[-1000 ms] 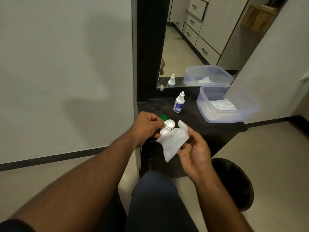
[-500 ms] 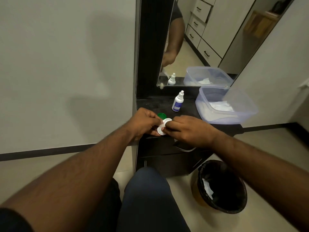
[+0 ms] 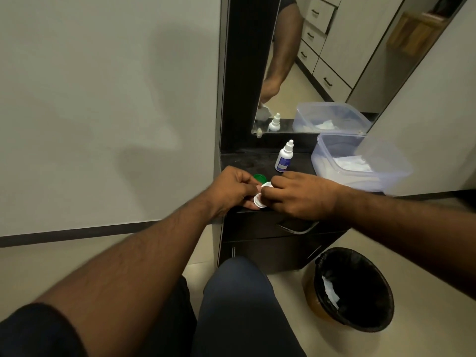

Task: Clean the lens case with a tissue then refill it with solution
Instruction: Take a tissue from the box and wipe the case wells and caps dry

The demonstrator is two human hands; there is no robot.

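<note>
The white lens case [image 3: 259, 200] is at the front edge of the black dresser top [image 3: 247, 163], and my left hand [image 3: 231, 190] pinches it from the left. My right hand [image 3: 301, 193] lies curled over the case's right well, fingertips down on it. The tissue is hidden under that hand; a white scrap of it shows only in the mirror [image 3: 263, 110]. A green cap [image 3: 259, 178] lies just behind the case. The white solution bottle [image 3: 283, 157] stands upright and capped behind my hands.
A clear plastic box [image 3: 332, 173] with tissues sits at the right of the dresser top. On the floor at lower right stands a black-lined bin [image 3: 360, 318] with a white tissue inside. My knee [image 3: 239, 292] is just below the dresser's drawers.
My right hand turned palm down and brought the tissue onto the lens case, hiding it. My left hand keeps its hold on the case. The view has tilted slightly.
</note>
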